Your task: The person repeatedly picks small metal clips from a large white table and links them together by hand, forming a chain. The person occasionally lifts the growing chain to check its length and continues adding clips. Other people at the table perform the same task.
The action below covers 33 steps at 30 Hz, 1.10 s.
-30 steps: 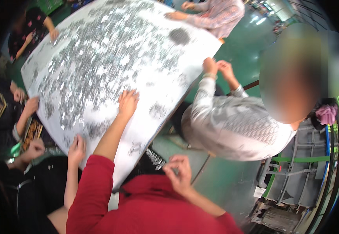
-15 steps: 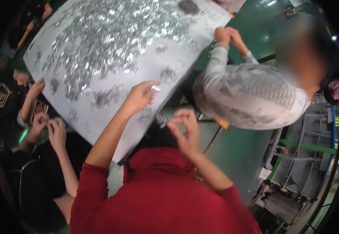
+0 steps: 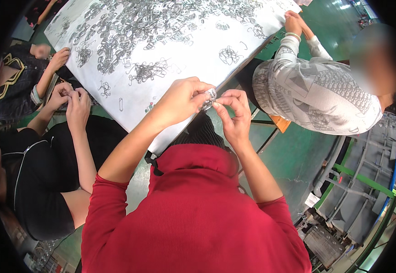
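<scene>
Both hands pinch one small metal clip [image 3: 209, 98] above the near edge of the white bench [image 3: 198, 63]: left hand [image 3: 182, 98] at nine o'clock, right hand [image 3: 234, 113] at four; loose clips [image 3: 148, 22] lie at twelve.

Left hand [image 3: 179, 101] and right hand [image 3: 234, 116] side by side just before the near edge of the table [image 3: 193, 68], a small metal clip [image 3: 209, 97] between their fingertips. On the table, farther back, a spread of metal clips [image 3: 152, 18]. At the table's left edge, a co-worker's hands [image 3: 72, 98] close together; at its right corner, another co-worker's hands [image 3: 293, 22], that person seated right of the table.
</scene>
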Available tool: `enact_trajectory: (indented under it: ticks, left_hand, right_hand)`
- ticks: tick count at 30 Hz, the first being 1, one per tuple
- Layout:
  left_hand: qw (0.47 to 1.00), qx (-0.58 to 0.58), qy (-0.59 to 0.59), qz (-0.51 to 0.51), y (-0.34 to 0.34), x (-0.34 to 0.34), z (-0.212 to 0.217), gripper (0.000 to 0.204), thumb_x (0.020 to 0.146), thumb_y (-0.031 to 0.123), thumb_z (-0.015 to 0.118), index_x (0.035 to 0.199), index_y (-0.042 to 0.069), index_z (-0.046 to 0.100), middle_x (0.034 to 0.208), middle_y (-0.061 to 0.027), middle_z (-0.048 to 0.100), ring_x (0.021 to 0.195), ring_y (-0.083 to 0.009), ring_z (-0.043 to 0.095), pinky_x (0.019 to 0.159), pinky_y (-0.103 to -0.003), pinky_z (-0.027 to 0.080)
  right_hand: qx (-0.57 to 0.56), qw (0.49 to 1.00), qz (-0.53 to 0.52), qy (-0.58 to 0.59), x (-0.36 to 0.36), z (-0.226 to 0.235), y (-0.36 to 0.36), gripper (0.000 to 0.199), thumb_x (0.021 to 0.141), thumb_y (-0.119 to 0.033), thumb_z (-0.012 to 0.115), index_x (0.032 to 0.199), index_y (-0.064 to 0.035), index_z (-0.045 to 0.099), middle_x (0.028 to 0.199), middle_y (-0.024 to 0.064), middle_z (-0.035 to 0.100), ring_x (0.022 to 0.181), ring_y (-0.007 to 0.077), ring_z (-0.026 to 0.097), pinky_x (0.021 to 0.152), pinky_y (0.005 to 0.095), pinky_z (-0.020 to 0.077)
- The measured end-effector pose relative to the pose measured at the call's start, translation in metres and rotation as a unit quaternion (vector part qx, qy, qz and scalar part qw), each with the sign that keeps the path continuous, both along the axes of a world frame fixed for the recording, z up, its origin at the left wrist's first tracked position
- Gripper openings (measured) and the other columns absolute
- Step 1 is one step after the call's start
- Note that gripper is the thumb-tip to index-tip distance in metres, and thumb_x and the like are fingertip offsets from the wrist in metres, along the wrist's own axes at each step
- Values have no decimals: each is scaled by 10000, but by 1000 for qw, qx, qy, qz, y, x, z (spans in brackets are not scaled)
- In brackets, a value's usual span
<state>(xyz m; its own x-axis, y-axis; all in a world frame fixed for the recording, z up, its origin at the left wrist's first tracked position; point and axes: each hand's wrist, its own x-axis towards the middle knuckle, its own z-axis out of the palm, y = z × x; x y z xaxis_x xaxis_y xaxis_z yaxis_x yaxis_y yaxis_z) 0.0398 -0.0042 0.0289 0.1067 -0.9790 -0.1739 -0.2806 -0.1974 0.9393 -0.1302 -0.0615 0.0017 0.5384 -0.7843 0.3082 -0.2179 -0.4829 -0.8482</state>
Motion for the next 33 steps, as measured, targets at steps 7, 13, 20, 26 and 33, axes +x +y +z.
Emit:
enact_trajectory:
  ticks: [7,13,20,26,33]
  left_hand:
    - [998,-24,-19,51,14,-11,10,176,840,28,591,1010,-4,623,803,-83,622,651,-136,592,586,-275,494]
    - [997,-58,7,60,31,-23,15,89,838,7,593,926,-7,589,844,-106,636,764,-197,634,640,-308,507]
    - [996,-60,4,65,34,-42,25,96,851,13,592,944,-10,585,866,-106,626,748,-199,622,639,-296,501]
    - [992,-64,15,104,39,-51,23,102,850,0,586,951,-10,584,883,-100,623,762,-193,626,639,-294,504]
    - [989,-75,19,123,36,-55,21,98,840,-26,587,937,-15,595,868,-93,633,755,-156,629,646,-266,513]
  right_hand:
    - [19,998,36,41,-6,-6,7,125,739,-65,714,838,-35,644,909,74,554,878,221,539,749,316,441]
    - [165,974,141,59,-16,-14,-39,206,819,-142,652,1001,-51,620,927,91,576,869,227,580,762,323,470]
    - [-61,924,265,268,100,-103,-100,94,812,-160,625,901,-134,640,925,81,621,854,295,613,731,374,490]
    - [-54,859,200,468,166,-112,-99,145,827,-200,581,923,-135,667,982,96,639,907,271,623,776,357,497]
    - [-104,852,237,455,174,-114,-98,212,836,-179,568,945,-17,652,1040,165,635,968,280,622,807,378,499]
